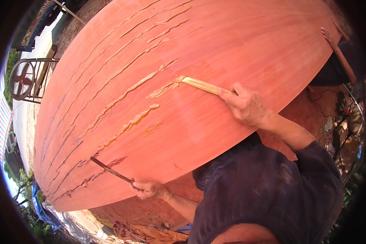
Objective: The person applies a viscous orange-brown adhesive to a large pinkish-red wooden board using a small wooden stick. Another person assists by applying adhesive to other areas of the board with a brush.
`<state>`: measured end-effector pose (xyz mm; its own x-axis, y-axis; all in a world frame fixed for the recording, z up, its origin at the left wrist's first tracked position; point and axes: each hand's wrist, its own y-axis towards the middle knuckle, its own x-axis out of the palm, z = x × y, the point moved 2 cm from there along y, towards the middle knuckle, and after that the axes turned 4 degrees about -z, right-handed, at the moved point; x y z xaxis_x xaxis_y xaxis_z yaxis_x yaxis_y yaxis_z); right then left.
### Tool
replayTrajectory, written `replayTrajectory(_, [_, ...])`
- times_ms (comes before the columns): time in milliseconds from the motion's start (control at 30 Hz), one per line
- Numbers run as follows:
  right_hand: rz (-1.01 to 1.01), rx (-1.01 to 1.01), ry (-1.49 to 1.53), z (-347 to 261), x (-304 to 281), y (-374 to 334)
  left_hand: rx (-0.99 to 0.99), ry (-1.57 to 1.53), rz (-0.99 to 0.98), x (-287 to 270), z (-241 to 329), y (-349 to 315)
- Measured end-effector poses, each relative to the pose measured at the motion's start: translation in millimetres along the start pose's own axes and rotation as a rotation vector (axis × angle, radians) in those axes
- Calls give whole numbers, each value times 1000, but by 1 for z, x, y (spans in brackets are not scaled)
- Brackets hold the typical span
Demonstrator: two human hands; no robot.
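Observation:
A large reddish wooden slab spreads across the view, streaked with raised lines of tan, pasty glue and darker lines toward the left. My right hand is closed round a flat, pale wooden stick. That stick's far tip touches a smear of the paste near the slab's middle. Lower on the left, my left hand grips a thin dark stick by its near end. Its tip meets the slab at the end of a paste line, beside a dark purplish smear.
Another person's hand and arm rest on the slab's far right edge. A spoked wheel on a metal frame stands beyond the left edge. Blue sheeting lies at lower left, with reddish ground below the slab.

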<state>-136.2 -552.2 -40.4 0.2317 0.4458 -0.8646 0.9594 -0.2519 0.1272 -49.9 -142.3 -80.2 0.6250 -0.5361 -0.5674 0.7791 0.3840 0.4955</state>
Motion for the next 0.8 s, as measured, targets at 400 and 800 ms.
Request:
replayTrajectory(400, [40,9,20,17,-56,2,-146,-3,-32,-1,7,-1])
replayTrajectory(800, [-82,637,1408,-17,1,-12,272,-168,-476,-3,103,-27])
